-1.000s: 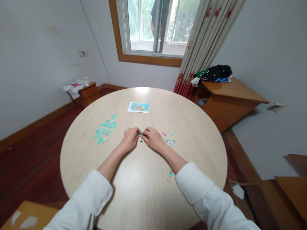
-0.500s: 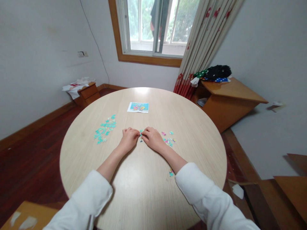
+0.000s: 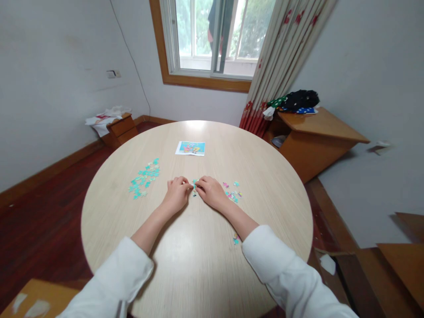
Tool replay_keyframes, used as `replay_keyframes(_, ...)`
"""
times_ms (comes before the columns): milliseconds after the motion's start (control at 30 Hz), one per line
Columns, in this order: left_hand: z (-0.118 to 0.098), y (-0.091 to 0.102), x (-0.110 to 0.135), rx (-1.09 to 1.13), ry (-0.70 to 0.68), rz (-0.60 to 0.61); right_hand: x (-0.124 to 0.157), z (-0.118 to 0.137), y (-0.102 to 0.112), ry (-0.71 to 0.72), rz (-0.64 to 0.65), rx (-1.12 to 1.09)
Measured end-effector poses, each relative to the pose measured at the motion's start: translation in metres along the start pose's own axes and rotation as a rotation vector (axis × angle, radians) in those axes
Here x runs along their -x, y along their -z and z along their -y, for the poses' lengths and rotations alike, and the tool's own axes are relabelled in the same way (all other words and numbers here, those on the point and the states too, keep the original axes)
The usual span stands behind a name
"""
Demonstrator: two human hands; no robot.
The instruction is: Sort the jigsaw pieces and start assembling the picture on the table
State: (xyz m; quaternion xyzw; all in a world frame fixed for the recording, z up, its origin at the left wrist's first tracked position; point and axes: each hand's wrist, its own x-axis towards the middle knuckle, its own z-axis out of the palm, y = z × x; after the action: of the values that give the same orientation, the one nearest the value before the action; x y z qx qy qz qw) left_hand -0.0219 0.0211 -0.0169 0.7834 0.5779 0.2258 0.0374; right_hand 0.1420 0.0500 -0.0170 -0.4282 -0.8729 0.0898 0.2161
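Small jigsaw puzzle pieces (image 3: 194,182) lie between my hands at the middle of the round table (image 3: 198,274). My left hand (image 3: 178,193) is closed, thumb and fingertips pinching at the left side of these pieces. From the right, my right hand (image 3: 210,191) also pinches at them, its fingers covering part of them. One darker piece (image 3: 194,194) shows just below the fingertips. A spread of turquoise puzzle pieces (image 3: 145,179) lies to the left, and a smaller mixed pile of pieces (image 3: 233,195) sits beside my right wrist.
A picture card (image 3: 190,148) with cartoon figures lies beyond my hands. A few pieces (image 3: 236,239) rest near my right sleeve. Behind the table are a window and a curtain (image 3: 278,57). A wooden cabinet (image 3: 324,132) with clothes on it stands at the right.
My left hand has shifted very slightly left, showing a little more of the pieces between the hands. My right hand stays almost still.
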Motion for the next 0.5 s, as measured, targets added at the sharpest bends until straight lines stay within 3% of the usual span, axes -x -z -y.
replay_keyframes(200,0.0069,0.0044,-0.0014,0.040,0.072,-0.075,0.0007,-0.0016,0.0016,0.007,-0.005,0.004)
replay_keyframes(500,0.0069,0.0016,-0.0005,0.003,0.001,0.024,0.0006,-0.0020,0.0030,-0.001,0.002,-0.017)
